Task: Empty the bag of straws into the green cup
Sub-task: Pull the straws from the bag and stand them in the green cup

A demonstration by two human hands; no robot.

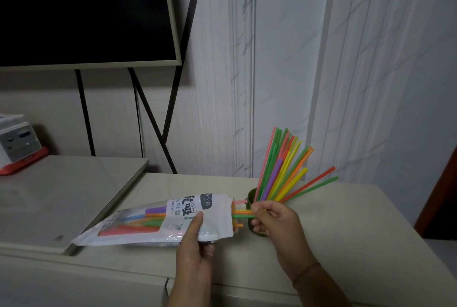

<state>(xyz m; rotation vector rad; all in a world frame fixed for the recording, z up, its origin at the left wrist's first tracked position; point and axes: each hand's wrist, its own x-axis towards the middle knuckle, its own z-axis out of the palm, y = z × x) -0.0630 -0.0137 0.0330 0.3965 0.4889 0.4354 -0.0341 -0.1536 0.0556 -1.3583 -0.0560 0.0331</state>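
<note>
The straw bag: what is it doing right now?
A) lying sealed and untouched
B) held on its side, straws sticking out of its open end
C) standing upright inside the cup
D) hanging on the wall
B: the left hand holds the bag sideways while the right hand pinches straws poking from its mouth.

A pale countertop carries a green cup.

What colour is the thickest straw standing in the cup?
Purple: the thick straw in the green cup, shown in the head view.
</note>
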